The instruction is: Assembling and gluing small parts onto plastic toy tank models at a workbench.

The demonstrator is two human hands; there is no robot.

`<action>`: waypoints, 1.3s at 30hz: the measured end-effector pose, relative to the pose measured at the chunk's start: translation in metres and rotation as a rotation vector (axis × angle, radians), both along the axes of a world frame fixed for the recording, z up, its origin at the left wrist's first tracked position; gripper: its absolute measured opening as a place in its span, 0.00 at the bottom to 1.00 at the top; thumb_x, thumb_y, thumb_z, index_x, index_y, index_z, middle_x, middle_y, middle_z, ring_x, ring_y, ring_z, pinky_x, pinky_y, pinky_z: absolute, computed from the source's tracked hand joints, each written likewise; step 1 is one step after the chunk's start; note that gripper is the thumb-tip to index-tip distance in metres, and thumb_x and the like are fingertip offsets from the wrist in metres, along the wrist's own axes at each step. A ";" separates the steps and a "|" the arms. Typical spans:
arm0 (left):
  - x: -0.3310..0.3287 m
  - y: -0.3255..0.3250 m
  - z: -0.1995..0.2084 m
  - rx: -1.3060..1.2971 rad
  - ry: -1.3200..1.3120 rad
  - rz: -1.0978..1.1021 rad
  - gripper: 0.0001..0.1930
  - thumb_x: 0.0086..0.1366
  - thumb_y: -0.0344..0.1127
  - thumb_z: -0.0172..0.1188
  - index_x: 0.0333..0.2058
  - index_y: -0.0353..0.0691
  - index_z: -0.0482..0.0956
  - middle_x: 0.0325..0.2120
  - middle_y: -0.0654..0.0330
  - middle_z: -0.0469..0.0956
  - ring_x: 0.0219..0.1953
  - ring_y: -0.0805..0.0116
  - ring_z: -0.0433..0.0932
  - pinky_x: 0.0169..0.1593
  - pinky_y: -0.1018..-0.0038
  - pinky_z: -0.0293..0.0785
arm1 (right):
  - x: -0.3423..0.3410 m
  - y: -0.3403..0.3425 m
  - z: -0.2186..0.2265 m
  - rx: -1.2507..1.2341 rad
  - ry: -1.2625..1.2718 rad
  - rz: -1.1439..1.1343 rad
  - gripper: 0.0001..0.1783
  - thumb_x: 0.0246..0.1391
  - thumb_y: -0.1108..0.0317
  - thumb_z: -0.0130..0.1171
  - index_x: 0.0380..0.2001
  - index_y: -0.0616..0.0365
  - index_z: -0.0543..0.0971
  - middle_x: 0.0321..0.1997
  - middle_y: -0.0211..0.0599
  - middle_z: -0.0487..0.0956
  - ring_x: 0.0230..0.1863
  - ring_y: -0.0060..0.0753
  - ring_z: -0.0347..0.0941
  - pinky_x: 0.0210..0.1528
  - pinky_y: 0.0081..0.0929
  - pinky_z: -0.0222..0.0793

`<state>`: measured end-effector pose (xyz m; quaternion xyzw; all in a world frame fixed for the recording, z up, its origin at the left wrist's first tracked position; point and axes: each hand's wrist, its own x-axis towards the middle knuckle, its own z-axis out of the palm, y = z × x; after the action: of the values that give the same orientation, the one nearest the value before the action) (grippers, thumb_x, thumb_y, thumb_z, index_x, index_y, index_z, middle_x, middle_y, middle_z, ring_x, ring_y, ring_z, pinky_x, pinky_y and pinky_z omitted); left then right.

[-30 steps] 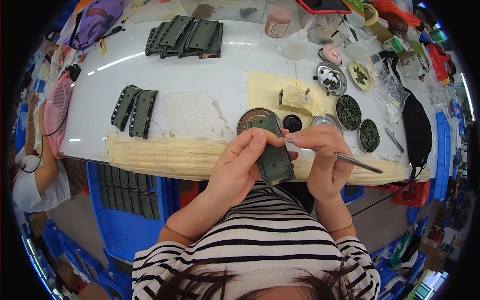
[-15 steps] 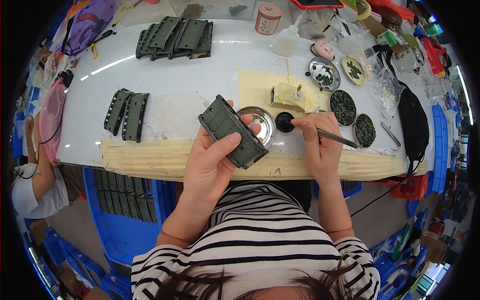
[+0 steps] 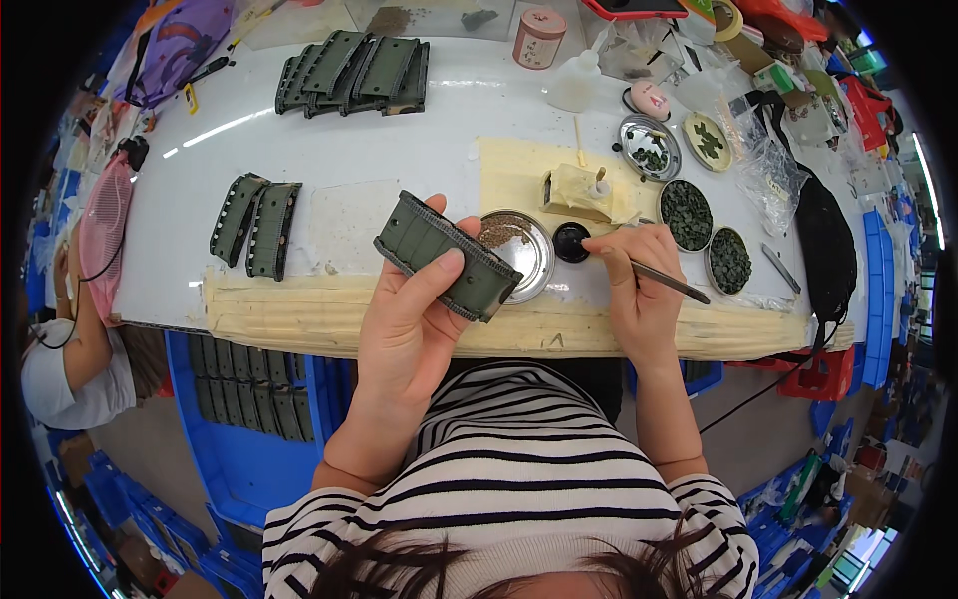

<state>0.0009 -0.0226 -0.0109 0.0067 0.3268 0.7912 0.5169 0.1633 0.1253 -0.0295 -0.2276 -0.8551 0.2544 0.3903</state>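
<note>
My left hand (image 3: 409,309) is wrapped round a dark green, slightly curved panel (image 3: 446,255) with ridged long edges, thumb across its face. The panel is tilted above the work surface. In my right hand (image 3: 647,285) is a slim metal tool, apparently tweezers (image 3: 671,284), its one end sticking out to the lower right. The right fingertips are pinched at the rim of a small round black cup (image 3: 570,242); whether they also hold something tiny cannot be made out. Between the hands lies a round metal dish (image 3: 531,262) with small brownish grains, partly hidden by the panel.
Similar green panels lie in a stack (image 3: 351,75) at the far left and as a pair (image 3: 253,228) nearer. A taped block (image 3: 577,192) stands behind the cup. Tins of dark green bits (image 3: 686,215) are at right. A blue crate (image 3: 239,474) holds more panels below the table edge.
My left hand has moved slightly left and turned the panel flatter, uncovering more of the metal dish. My right hand has stayed nearly in place by the black cup.
</note>
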 end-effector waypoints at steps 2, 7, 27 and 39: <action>-0.002 0.001 0.000 0.017 -0.027 -0.006 0.24 0.65 0.26 0.53 0.59 0.42 0.61 0.50 0.54 0.73 0.49 0.67 0.76 0.49 0.68 0.79 | 0.005 -0.004 0.006 -0.065 0.086 0.008 0.06 0.56 0.72 0.56 0.29 0.59 0.81 0.29 0.35 0.79 0.33 0.36 0.68 0.38 0.30 0.63; -0.001 0.001 -0.002 0.011 0.017 -0.019 0.24 0.67 0.30 0.50 0.61 0.38 0.58 0.53 0.51 0.69 0.53 0.66 0.73 0.55 0.68 0.75 | 0.006 -0.022 0.033 -0.130 0.217 0.291 0.08 0.54 0.72 0.54 0.32 0.61 0.81 0.32 0.39 0.78 0.33 0.35 0.71 0.39 0.29 0.65; 0.013 0.008 0.005 0.003 0.070 0.003 0.22 0.68 0.32 0.50 0.60 0.42 0.59 0.54 0.54 0.69 0.53 0.68 0.73 0.55 0.70 0.74 | -0.013 -0.046 0.018 -0.271 0.251 0.380 0.09 0.56 0.72 0.54 0.37 0.63 0.81 0.39 0.44 0.80 0.43 0.38 0.79 0.42 0.25 0.75; 0.014 0.009 0.003 0.010 0.053 0.019 0.23 0.68 0.31 0.51 0.60 0.42 0.58 0.54 0.55 0.69 0.53 0.68 0.73 0.54 0.71 0.74 | -0.014 -0.045 0.019 -0.239 0.226 0.373 0.09 0.56 0.72 0.54 0.37 0.63 0.81 0.40 0.44 0.81 0.40 0.35 0.78 0.41 0.25 0.74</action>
<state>0.0144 -0.0140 -0.0075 0.0270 0.3366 0.7973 0.5003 0.1491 0.0806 -0.0108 -0.0807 -0.7970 0.4453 0.3999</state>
